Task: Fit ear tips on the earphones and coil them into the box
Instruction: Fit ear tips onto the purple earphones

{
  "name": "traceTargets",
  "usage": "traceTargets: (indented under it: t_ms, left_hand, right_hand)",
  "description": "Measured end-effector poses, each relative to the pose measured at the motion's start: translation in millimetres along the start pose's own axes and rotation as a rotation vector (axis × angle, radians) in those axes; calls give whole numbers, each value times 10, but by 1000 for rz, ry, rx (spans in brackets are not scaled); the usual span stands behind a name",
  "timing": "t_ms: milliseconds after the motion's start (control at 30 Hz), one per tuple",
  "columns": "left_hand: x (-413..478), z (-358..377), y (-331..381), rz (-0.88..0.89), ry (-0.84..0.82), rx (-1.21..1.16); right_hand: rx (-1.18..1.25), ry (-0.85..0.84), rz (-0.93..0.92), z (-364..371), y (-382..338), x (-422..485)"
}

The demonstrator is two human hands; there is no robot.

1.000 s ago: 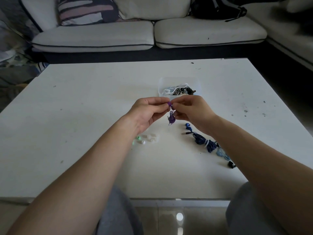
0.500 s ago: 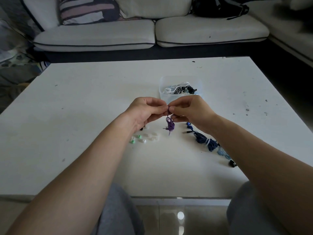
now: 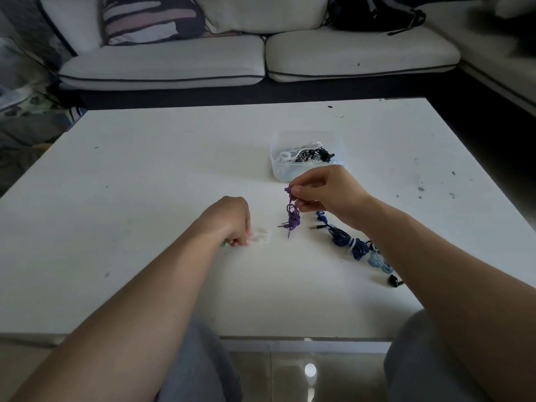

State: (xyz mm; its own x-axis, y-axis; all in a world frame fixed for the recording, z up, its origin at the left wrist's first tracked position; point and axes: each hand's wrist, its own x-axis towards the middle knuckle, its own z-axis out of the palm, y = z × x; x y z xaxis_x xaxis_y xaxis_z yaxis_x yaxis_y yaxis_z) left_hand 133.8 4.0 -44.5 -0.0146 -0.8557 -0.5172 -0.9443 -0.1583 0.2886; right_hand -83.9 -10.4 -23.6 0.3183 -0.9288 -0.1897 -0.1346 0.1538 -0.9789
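Bare forearms (image 3: 145,300) run to the left hand (image 3: 229,220) and right hand (image 3: 327,192); grey trousers (image 3: 200,369) cover the knees.

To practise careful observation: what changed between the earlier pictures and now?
The left hand let go of the purple coiled earphones and moved down toward the pale loose ear tips. The right hand keeps its grip on them. The clear plastic box and dark blue earphones stayed put.

Translucent plastic box (image 3: 307,172); matt, speckled white table (image 3: 162,175).
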Motion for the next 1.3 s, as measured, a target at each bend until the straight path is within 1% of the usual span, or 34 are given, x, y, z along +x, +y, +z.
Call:
traceTargets:
  t_ms: [200,267,333,367,433,500,600,667,767,867,1067,1300]
  left_hand:
    - [3,19,43,10,19,60]
    - [-25,-39,48,16,37,-1]
    - [-44,-136,22,30,105,-93]
    - [-53,-183,8,45,143,-174]
    - [-91,-255,6,98,169,-439]
    - [-157,-301,44,156,150,-719]
    - [-218,-342,128,222,107,-1067]
    - [-241,-361,171,239,71,-1223]
    - [-264,-379,201,259,20,-1365]
    - [-268,-387,197,286,-2,-1406]
    - [-267,-359,223,296,-16,-1372]
    - [-276,-350,264,313,-41,-1351]
  right_hand:
    - [5,-9,-7,-15,-11,-14]
    - [6,-12,-11,-21,-15,-17]
    - [5,-14,-15,-20,-24,-18]
    - [7,-12,-17,-17,-27,-20]
    - [13,-1,-26,-9,-36,-21]
    - [16,17,-46,7,-54,-14]
    - [13,40,-97,21,-94,-11]
    - [23,55,-124,13,-124,-9]
    - [26,46,-150,-4,-152,-22]
    - [16,14,-166,-9,-160,-49]
    - [33,-43,-202,-2,-196,-88]
    - [-13,-29,-182,10,-177,-83]
